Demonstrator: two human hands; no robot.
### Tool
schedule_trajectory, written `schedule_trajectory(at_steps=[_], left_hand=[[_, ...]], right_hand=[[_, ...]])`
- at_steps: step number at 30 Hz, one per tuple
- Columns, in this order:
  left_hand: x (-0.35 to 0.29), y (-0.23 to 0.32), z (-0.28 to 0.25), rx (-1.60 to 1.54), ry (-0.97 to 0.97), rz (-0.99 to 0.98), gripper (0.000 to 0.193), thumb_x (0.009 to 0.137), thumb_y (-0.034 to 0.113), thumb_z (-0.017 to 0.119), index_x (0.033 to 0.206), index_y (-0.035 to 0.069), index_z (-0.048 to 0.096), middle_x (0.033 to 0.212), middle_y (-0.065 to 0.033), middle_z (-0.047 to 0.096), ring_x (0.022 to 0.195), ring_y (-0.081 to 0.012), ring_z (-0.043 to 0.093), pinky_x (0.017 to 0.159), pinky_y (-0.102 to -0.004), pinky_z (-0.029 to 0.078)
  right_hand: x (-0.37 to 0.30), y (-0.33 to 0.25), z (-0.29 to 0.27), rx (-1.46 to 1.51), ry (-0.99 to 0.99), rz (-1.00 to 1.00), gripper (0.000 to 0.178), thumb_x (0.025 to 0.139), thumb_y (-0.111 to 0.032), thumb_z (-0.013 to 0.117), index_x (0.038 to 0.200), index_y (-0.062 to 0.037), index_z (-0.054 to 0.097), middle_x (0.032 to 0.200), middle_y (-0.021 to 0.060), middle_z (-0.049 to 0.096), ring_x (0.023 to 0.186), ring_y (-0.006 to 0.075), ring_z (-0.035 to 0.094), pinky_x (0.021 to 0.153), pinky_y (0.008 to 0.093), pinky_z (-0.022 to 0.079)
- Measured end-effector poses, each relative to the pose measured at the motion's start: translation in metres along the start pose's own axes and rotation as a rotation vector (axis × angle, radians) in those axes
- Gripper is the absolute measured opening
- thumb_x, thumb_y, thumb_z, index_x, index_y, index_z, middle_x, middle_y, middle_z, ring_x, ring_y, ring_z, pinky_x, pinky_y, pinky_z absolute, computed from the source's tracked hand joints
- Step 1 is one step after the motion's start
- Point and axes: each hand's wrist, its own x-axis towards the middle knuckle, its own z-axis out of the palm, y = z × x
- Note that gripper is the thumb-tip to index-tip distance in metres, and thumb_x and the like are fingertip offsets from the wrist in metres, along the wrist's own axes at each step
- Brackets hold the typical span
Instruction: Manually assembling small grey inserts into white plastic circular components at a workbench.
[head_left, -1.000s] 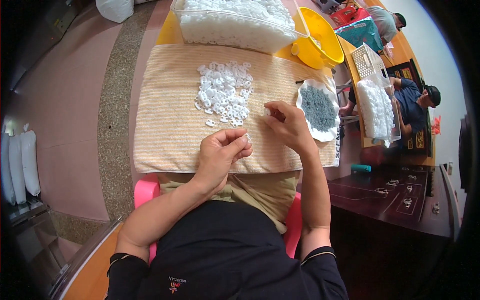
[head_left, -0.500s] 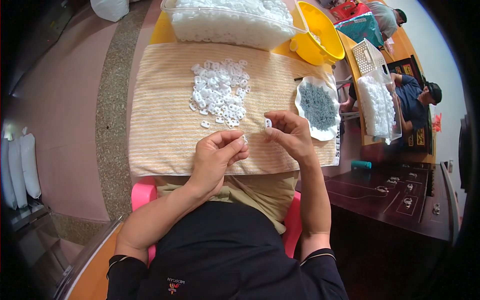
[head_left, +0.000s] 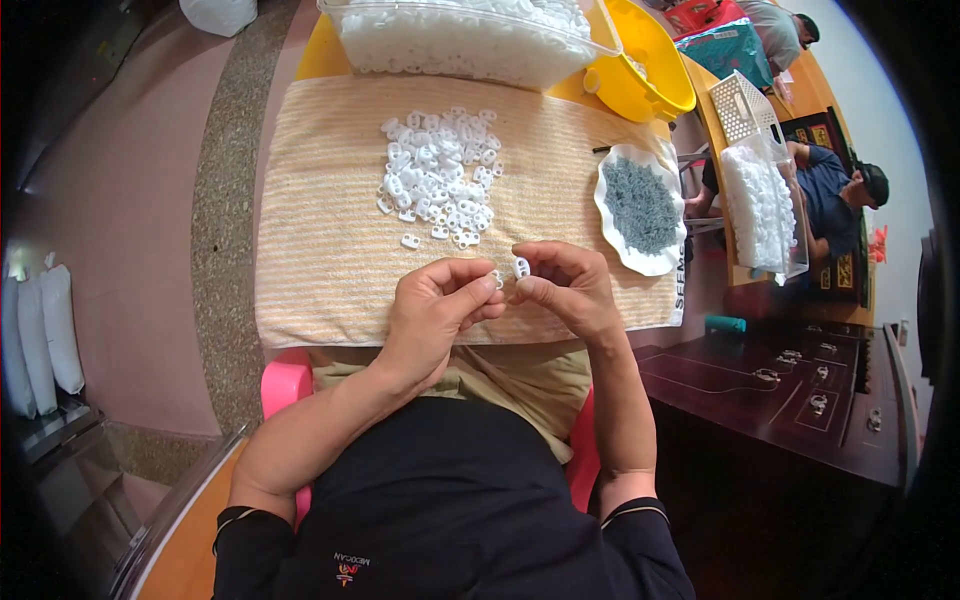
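Between the thumb and fingers of my right hand is a small white plastic piece with two holes. My left hand pinches another small white piece, mostly covered by the fingertips. Both hands hover close together over the near part of a striped towel. Beyond them lies a loose pile of white two-holed plastic pieces, with a few strays at its near edge. To the right sits a white wavy-rimmed dish filled with small grey-blue parts.
A clear bin full of white pieces stands at the towel's far edge, beside a yellow basin. A dark stick lies near the dish. At right, a person sits by a table with a white-filled container.
My right hand has moved left and slightly nearer, bringing its white piece close to the one in my left hand. The left hand has barely shifted.
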Motion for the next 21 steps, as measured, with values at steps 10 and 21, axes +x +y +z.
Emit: schedule_trajectory(at_steps=[10, 21], left_hand=[[0.0017, -0.0007, -0.0007, 0.015, -0.019, -0.015, 0.017, 0.09, 0.005, 0.061, 0.105, -0.003, 0.061, 0.09, -0.0087, 0.066, 0.077, -0.0123, 0.064, 0.072, -0.0235, 0.056], [0.003, -0.0018, -0.0021, 0.029, -0.025, -0.019, 0.017, 0.089, 0.005, 0.062, 0.104, -0.003, 0.062, 0.09, -0.0089, 0.066, 0.076, -0.0125, 0.064, 0.071, -0.0235, 0.056]], right_hand=[[-0.0002, 0.004, 0.0002, 0.011, -0.053, 0.032, 0.034, 0.083, 0.003, 0.068, 0.115, 0.0043, 0.06, 0.095, 0.0046, 0.065, 0.086, 0.0097, 0.062, 0.079, 0.0235, 0.051], [-0.0013, 0.004, -0.0012, -0.04, -0.065, 0.05, 0.033, 0.084, 0.004, 0.066, 0.116, 0.0049, 0.059, 0.1, 0.0071, 0.066, 0.091, 0.0112, 0.062, 0.08, 0.0244, 0.051]])
